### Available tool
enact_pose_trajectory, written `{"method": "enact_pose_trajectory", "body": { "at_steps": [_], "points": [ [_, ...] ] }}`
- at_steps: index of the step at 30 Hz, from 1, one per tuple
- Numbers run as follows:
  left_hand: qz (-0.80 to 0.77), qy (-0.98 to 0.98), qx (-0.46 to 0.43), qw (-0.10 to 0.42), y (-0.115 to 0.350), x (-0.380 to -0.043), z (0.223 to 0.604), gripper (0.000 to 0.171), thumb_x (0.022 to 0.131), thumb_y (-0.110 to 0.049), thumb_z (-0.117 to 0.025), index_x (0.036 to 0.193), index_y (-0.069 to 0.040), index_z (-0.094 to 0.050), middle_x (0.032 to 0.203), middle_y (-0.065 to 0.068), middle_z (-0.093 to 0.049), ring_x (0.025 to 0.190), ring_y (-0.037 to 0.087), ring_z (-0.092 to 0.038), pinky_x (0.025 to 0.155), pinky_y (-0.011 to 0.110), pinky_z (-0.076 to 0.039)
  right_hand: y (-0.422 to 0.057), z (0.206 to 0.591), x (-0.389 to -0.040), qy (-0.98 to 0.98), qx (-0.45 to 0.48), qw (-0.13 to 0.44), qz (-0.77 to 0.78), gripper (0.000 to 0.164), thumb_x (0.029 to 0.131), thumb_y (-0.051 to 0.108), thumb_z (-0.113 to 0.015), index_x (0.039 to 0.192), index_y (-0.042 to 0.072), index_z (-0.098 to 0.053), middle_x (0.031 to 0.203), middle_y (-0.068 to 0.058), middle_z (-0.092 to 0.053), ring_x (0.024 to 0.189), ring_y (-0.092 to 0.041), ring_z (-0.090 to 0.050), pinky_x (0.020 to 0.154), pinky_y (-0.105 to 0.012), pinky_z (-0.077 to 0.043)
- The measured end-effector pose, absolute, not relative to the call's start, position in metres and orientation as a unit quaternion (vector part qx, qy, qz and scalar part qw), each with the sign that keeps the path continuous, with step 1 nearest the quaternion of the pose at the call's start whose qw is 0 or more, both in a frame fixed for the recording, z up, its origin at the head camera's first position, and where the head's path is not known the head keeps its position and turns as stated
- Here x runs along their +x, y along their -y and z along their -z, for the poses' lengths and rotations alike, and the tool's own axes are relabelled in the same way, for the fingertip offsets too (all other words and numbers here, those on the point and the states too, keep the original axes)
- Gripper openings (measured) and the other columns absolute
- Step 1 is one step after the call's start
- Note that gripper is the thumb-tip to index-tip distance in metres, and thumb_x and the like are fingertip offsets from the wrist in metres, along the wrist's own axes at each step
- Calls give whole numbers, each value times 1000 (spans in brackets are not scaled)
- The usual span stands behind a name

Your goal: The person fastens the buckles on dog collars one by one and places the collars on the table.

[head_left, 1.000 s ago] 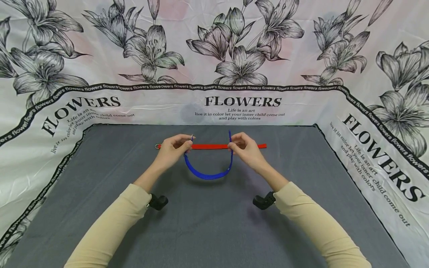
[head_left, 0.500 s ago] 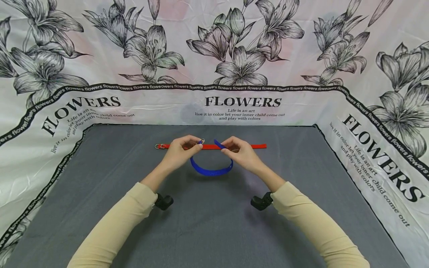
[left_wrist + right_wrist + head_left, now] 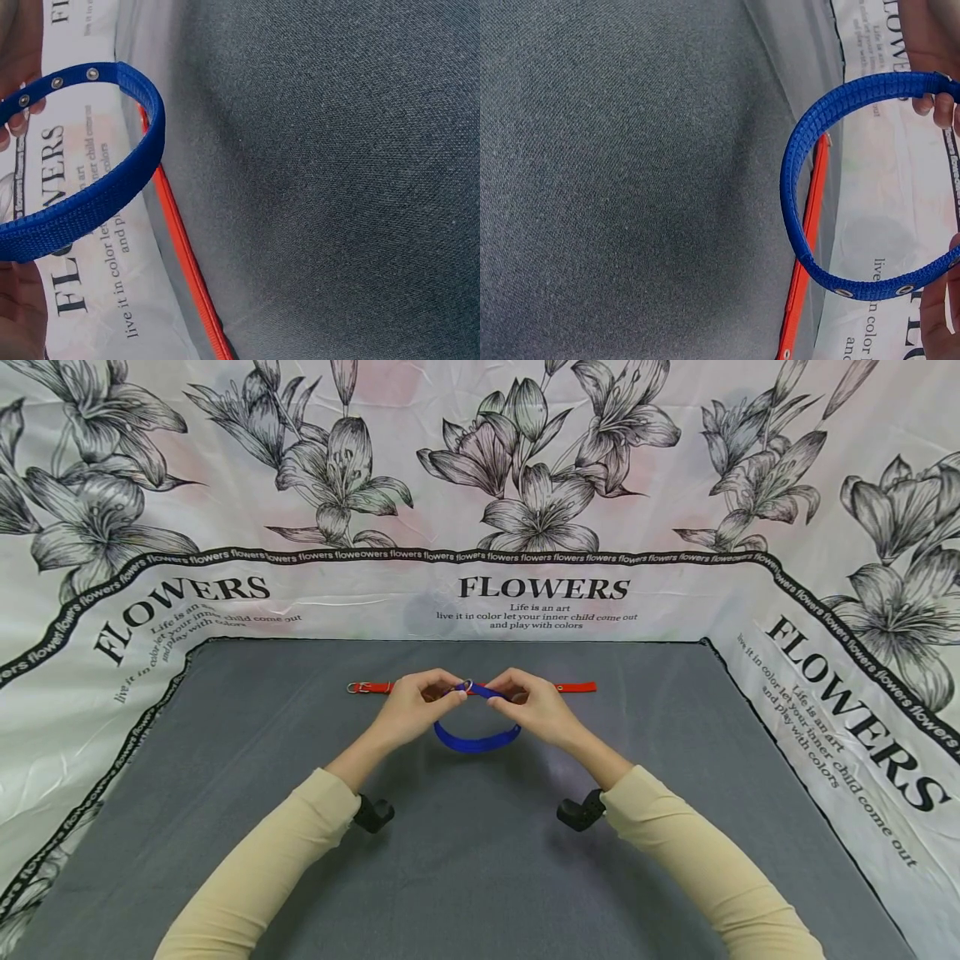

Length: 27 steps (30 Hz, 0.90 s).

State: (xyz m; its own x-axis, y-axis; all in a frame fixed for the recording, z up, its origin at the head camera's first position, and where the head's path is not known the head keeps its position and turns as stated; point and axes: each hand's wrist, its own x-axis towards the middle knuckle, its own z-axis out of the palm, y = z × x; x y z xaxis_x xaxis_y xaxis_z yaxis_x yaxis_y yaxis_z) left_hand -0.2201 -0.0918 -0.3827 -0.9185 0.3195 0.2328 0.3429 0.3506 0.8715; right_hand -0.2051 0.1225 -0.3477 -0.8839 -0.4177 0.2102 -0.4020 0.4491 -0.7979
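A blue pet collar [image 3: 477,745] is held up and bent into a loop that hangs below both hands. My left hand [image 3: 414,703] pinches its buckle end, where a metal ring [image 3: 468,686] shows at the fingertips. The strap end with metal eyelets is pinched by my right hand [image 3: 537,707], its tip reaching up to the ring. In the left wrist view the collar [image 3: 146,142] shows several eyelets running toward the right hand [image 3: 19,52]. From the right wrist, the collar [image 3: 791,176] curves between both hands, and fingers partly cover its ends.
Behind the hands a red collar [image 3: 577,687] lies straight across the grey cloth [image 3: 480,860], its buckle to the left and its middle partly hidden. A white flower-printed sheet [image 3: 360,602] rises along the back and both sides.
Both hands have moved toward each other, closing the blue collar's loop. The strap tip has swung from upright to slanting left and now meets the ring. The red collar has stayed put.
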Motion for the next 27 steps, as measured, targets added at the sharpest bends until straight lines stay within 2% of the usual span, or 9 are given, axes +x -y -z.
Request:
{"method": "enact_pose_trajectory", "body": {
  "at_steps": [5,14,21,27],
  "points": [
    [528,826,-196,4,90,-220,382,16,86,-33,-65,96,-21,-68,85,-2,-64,69,17,-55,59,30,-44,-121,348,-205,-851,-249,9,463,18,87,10,-63,103,2,-63,96,-12,-64,86,-24,-60,77,-38,-50],
    [503,842,-194,14,87,-215,379,17,85,-30,-66,95,-16,-67,86,-1,-64,70,16,-54,60,29,-46,-118,348,-204,-850,-255,9,461,16,87,10,-63,103,4,-63,95,-10,-63,84,-22,-60,76,-35,-51],
    [500,847,-182,25,85,-215,379,21,84,-29,-67,103,-20,-63,87,-1,-61,72,17,-53,61,30,-45,-117,349,-204,-852,-249,4,460,16,87,10,-63,103,3,-63,94,-11,-63,85,-23,-60,77,-36,-50],
    [508,843,-177,24,85,-215,379,16,83,-27,-70,95,-19,-63,90,0,-61,76,16,-56,65,31,-48,-116,350,-203,-854,-247,4,459,16,87,10,-63,102,3,-63,94,-11,-63,84,-23,-60,75,-35,-50]
  ]
}}
